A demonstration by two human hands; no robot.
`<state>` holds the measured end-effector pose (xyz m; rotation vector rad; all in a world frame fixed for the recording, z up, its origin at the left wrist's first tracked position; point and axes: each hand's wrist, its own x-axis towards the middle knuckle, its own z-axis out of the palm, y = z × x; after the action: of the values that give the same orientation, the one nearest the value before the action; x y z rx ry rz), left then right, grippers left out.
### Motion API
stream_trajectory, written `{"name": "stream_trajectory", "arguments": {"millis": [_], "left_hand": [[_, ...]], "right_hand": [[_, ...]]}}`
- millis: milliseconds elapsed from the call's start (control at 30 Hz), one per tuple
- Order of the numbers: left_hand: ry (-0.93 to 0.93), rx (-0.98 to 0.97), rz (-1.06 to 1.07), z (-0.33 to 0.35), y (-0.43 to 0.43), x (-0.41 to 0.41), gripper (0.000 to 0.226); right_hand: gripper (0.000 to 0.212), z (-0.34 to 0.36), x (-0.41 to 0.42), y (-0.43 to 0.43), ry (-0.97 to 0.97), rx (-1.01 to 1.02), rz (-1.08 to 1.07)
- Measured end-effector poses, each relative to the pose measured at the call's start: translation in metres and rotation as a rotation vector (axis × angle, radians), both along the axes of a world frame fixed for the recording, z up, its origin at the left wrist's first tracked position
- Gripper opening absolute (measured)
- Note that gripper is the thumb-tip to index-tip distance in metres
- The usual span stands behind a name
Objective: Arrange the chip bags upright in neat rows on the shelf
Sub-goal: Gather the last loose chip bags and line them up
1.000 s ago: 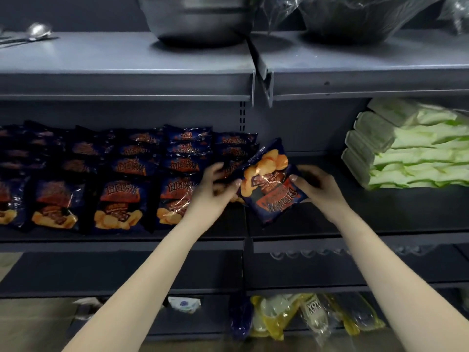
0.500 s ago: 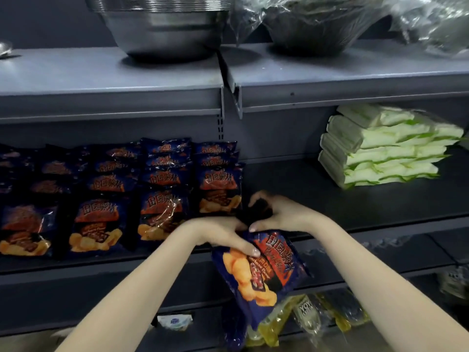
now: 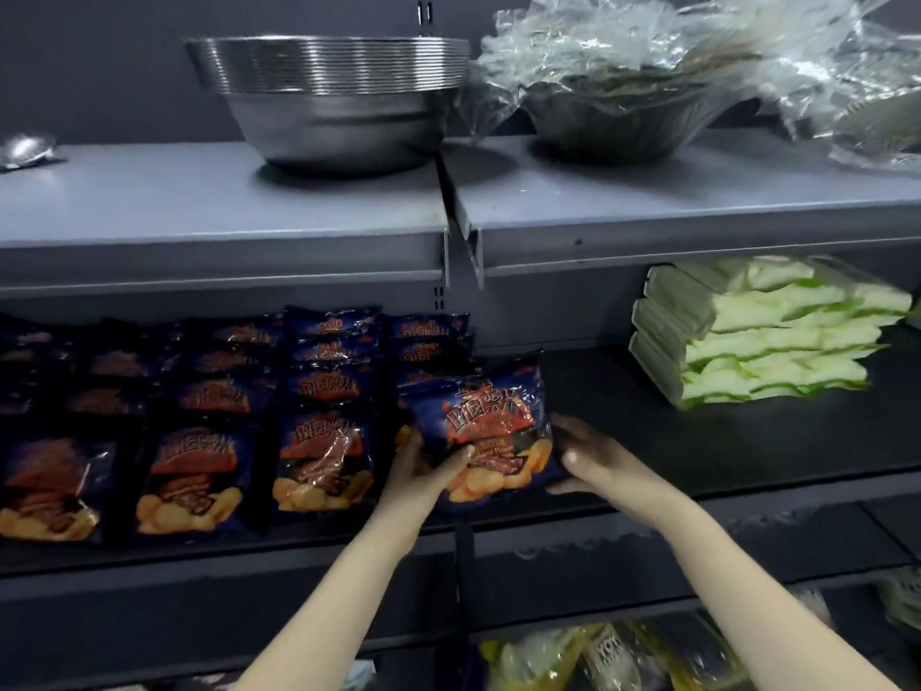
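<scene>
- Shelving (image 3: 648, 531) of dark metal fills the view. Its middle shelf (image 3: 697, 441) carries the goods, and a grey upper shelf (image 3: 199, 202) runs across at 12 o'clock.
- Rows of blue chip bags (image 3: 199, 441) stand upright on the middle shelf from 9 o'clock to the centre, one behind another.
- Stacked steel bowls (image 3: 334, 97) sit on the upper shelf at 11 o'clock, with plastic-wrapped bowls (image 3: 613, 107) beside them at 1 o'clock.
- Green-and-white packs (image 3: 767, 336) lie piled on the middle shelf at 3 o'clock, well apart from the chips.
- One held chip bag (image 3: 486, 426) is upright at the centre, at the right end of the front row. Whether its base touches the shelf cannot be told.
- The left hand (image 3: 423, 466) grips its lower left side with the thumb curled over the front. The right hand (image 3: 593, 456) holds the lower right side, fingers curled behind the bag.
</scene>
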<state>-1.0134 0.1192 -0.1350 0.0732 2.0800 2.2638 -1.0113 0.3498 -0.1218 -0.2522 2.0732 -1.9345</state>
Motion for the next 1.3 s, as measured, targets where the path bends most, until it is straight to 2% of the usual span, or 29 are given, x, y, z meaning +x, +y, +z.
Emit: {"name": "stream_trajectory", "arguments": {"millis": [67,133,200,267,333,433,500,633,700,833,967,1167,1300], "left_hand": [[0.050,-0.069,0.001,0.000,0.000,-0.002,0.052],[0.107,-0.188,0.011,0.001,-0.002,-0.003,0.056],[0.140,-0.277,0.033,0.000,-0.005,-0.002,0.078],[0.156,-0.344,0.049,-0.001,-0.006,0.003,0.094],[0.189,-0.453,0.072,-0.004,-0.003,0.012,0.098],[0.208,-0.622,0.118,-0.013,0.000,0.023,0.094],[0.209,-0.675,0.115,-0.022,-0.003,0.024,0.094],[0.334,-0.851,0.106,-0.042,-0.008,0.019,0.095],[0.359,-0.924,0.118,-0.049,-0.009,0.015,0.093],[0.387,-0.987,0.152,-0.061,-0.009,0.016,0.096],[0.400,-1.018,0.140,-0.077,-0.015,0.018,0.105],[0.456,-1.038,0.181,-0.085,-0.015,0.015,0.101],[0.461,-1.090,0.215,-0.087,-0.012,0.014,0.103]], "right_hand": [[0.075,-0.010,0.005,-0.019,0.030,0.070,0.042],[0.057,-0.015,0.005,-0.037,0.082,0.098,-0.059],[0.046,-0.018,0.005,-0.047,0.158,0.096,-0.221],[0.042,-0.026,0.003,-0.051,0.178,0.087,-0.291],[0.042,-0.036,0.002,-0.056,0.135,0.095,-0.256],[0.052,-0.047,-0.003,-0.066,0.109,0.222,-0.209],[0.055,-0.053,-0.009,-0.076,0.120,0.308,-0.207],[0.062,-0.071,-0.017,-0.096,0.217,0.559,-0.232],[0.068,-0.075,-0.016,-0.102,0.208,0.579,-0.254],[0.072,-0.076,-0.010,-0.106,0.318,0.446,-0.454],[0.064,-0.082,-0.006,-0.109,0.451,0.579,-0.479],[0.059,-0.086,-0.009,-0.117,0.436,0.749,-0.505],[0.056,-0.086,-0.011,-0.118,0.381,0.722,-0.526]]}}
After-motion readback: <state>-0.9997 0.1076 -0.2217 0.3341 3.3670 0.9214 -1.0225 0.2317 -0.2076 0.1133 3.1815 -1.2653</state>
